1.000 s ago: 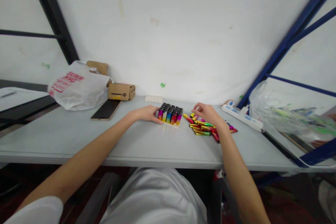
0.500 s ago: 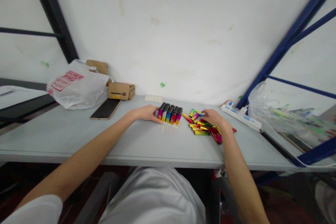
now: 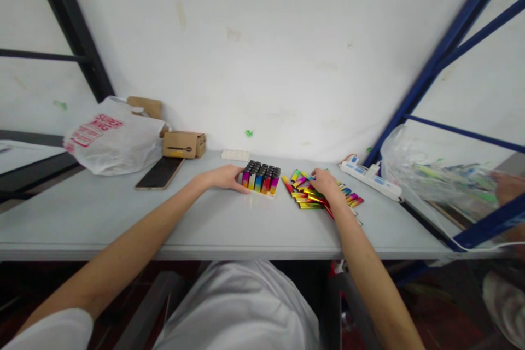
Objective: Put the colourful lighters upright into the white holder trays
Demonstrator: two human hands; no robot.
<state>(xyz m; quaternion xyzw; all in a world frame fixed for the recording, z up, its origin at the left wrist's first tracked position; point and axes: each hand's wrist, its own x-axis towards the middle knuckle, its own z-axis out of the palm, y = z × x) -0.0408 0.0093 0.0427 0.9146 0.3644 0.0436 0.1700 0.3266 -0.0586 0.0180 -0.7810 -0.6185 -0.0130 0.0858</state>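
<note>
Grey table (image 3: 213, 224) bears two lots of shiny rainbow-coloured lighters. One lot stands upright, black caps up, packed tight as a block of lighters (image 3: 260, 177). The other lies flat as a pile of loose lighters (image 3: 305, 200). The left hand (image 3: 223, 178) rests on the table with its fingers stretched out and laid against the block's left side, touching it. The hand is slack and spread rather than closed, and it lifts nothing. The right hand (image 3: 325, 182) lies palm down on the pile, fingers curled over the lighters at the far end. The back of the hand hides the fingertips, so I cannot tell whether they have pinched a lighter or only press on them. The pile spreads under this hand and out to both sides of it. A narrow strip of bare table parts the pile from the block, which stands between the two hands. Beyond the right hand and to its right lies a white power strip (image 3: 369, 174), near the pile but apart from it, and further right is a clear plastic bag (image 3: 426, 175). Just beyond the left hand, by the wall, lies a white flat piece (image 3: 234, 155). Well off to that hand's left are a dark phone (image 3: 159, 173) lying flat, a cardboard box (image 3: 184, 144) behind it, and a white carrier bag (image 3: 110, 142) with red print.
</note>
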